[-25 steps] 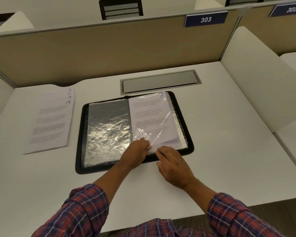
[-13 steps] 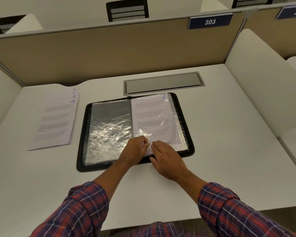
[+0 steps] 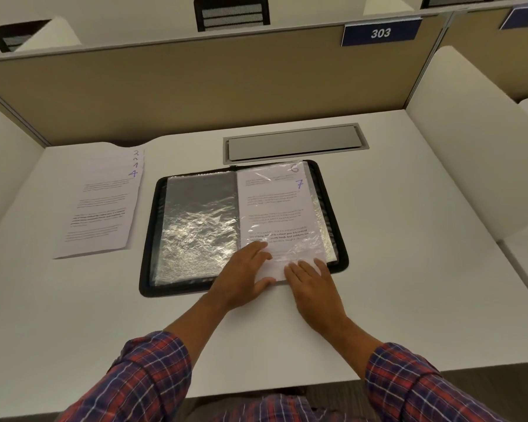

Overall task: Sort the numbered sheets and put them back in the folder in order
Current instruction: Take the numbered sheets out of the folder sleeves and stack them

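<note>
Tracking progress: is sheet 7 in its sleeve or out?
Partly out: sheet 7 overhangs the near rim of the folder, left hand and right hand on it; sheet 6 shows above.

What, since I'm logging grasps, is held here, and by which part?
The left hand pinches sheet 7 by its lower left corner; the right hand only presses flat on its bottom edge.

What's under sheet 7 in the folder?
Another sheet, marked what looks like 6. Only its top strip shows above sheet 7, in the right half of the folder. The rest of it, and anything deeper, is covered.
</note>
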Tool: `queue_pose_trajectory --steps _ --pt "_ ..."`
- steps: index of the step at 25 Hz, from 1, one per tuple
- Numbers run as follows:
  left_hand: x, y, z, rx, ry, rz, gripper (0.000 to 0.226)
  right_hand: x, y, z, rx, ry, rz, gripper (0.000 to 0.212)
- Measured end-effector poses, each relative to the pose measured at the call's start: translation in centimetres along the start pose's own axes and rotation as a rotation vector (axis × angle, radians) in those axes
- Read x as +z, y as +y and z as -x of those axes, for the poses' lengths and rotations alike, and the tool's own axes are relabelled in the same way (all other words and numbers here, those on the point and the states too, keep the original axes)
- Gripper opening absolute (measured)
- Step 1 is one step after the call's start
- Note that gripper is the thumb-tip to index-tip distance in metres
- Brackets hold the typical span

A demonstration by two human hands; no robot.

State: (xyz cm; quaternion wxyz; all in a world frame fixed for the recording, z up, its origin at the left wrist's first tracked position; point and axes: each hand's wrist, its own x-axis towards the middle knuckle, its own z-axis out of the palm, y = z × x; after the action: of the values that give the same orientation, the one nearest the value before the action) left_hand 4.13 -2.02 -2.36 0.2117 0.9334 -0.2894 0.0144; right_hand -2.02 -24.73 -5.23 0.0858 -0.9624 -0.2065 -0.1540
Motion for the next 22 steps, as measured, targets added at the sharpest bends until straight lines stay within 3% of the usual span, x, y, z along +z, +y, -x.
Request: queue_pose_trajectory --steps 4,8,12,16,22 --pt "0.3 -0.4 2.1 0.074 -0.051 -0.075 0.067 -1.1 -0.2 0.7 0.046 0.118 -0.035 0.026" --pt "1.3 -1.0 3.0 0.162 0.070 -0.062 0.021 -1.0 -0.9 1.7 0.101 0.160 -0.122 0.022" --pt "1.6 -1.0 3.6 0.191 0.162 -0.094 0.012 -2.9 -1.9 0.8 0.532 0.271 -0.417 0.027" --pt "1.8 0.4 5.5 0.238 0.163 -0.122 0.014 -4.8 -1.5 -1.3 1.005 0.168 -0.731 0.033" --pt "2.4 2.2 9.2 0.254 0.089 -0.152 0.017 -4.9 -0.2 -1.6 1.221 -0.025 -0.856 0.034"
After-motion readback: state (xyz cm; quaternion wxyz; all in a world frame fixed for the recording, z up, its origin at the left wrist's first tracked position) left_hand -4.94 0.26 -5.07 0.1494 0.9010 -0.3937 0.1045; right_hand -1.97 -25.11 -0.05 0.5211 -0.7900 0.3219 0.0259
